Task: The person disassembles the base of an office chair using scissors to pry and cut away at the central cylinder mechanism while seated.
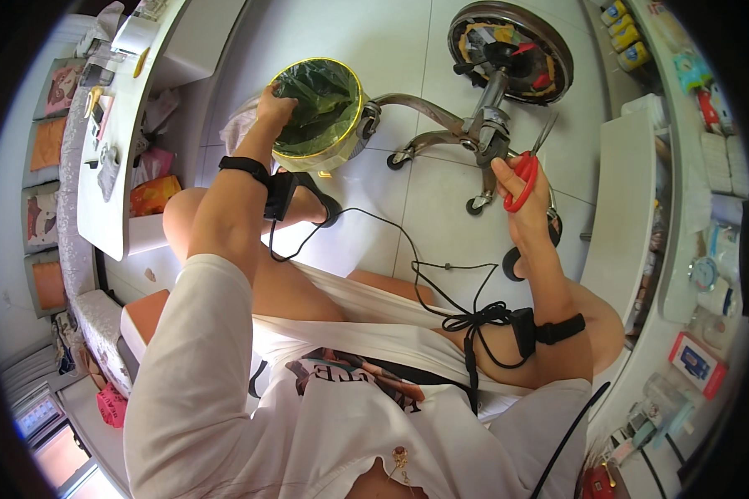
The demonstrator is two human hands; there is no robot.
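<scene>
The right hand (524, 195) is closed around red-handled scissors (533, 166), blades pointing forward and slightly right; just beyond it, and nearer to it than to the left hand (276, 112), lies a tipped wheeled stool (493, 96), its steel column running forward to a round seat, underside showing. The left hand grips the yellow rim of a round wastebasket (360, 96), lined with thin, crinkled green plastic, above glossy pale floor tiles (358, 270).

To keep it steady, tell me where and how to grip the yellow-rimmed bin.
Probably by the bin's yellow rim, from the left, as the left hand does: its open mouth offers an edge to pinch, and a stool caster shows close on the right.
</scene>
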